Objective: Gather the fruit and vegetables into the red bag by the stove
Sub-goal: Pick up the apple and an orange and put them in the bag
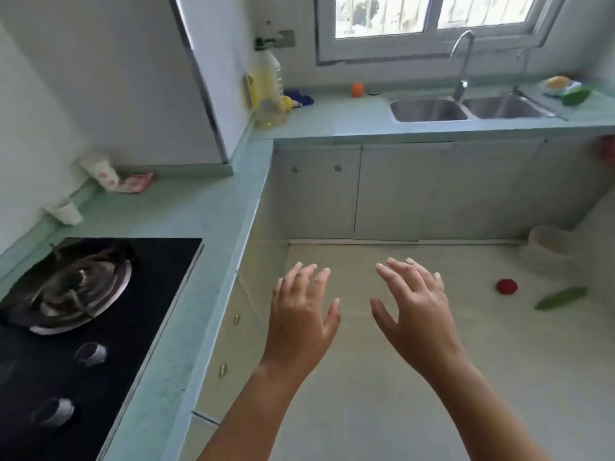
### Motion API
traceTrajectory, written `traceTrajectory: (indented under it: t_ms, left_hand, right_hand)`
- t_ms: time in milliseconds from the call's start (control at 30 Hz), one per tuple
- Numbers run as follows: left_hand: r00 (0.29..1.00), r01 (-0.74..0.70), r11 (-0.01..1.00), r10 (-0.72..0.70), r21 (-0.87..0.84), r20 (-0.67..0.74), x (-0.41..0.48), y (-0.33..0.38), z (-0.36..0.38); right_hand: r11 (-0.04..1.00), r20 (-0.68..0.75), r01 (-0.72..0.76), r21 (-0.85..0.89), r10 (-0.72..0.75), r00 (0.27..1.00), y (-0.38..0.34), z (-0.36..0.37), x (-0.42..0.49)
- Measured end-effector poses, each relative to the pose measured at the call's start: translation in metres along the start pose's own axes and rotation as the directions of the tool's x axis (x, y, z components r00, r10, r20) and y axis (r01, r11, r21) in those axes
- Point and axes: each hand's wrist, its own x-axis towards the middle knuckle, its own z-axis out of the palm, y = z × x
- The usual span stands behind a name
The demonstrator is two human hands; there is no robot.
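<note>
My left hand [301,314] and my right hand [414,306] hover over the kitchen floor, palms down, fingers spread, holding nothing. A red tomato-like fruit [507,286] and a long green vegetable [560,298] lie on the floor to the right of my hands. An orange fruit [357,89] stands on the far counter, left of the sink. A green pepper [575,95] and a yellow-orange item [558,82] sit to the right of the sink. Something red [606,149] shows at the right edge. No red bag can be made out in this view.
A black gas stove [100,311] fills the left counter. A white cup [68,211], a tube and a pink packet [136,183] lie behind it. An oil bottle [268,91] stands in the corner, a double sink [466,109] under the window, a white bin [549,247] on the floor.
</note>
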Motion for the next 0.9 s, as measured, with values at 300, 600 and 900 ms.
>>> traceTrajectory:
  t_ms: [300, 600, 900]
  left_hand:
    - [0.982, -0.127, 0.978, 0.148, -0.166, 0.12, 0.086, 0.045, 0.11]
    - [0.987, -0.095, 0.963, 0.123, -0.253, 0.1, 0.244, 0.056, 0.219]
    - [0.994, -0.02, 0.976, 0.043, -0.217, 0.101, 0.348, 0.042, 0.285]
  right_hand:
    - [0.969, -0.061, -0.228, -0.097, 0.223, 0.973, 0.111, -0.004, 0.03]
    - [0.952, -0.044, -0.231, -0.2, 0.226, 0.973, 0.215, 0.021, 0.179]
    - [0.963, -0.036, -0.235, -0.129, 0.232, 0.972, 0.286, 0.047, 0.283]
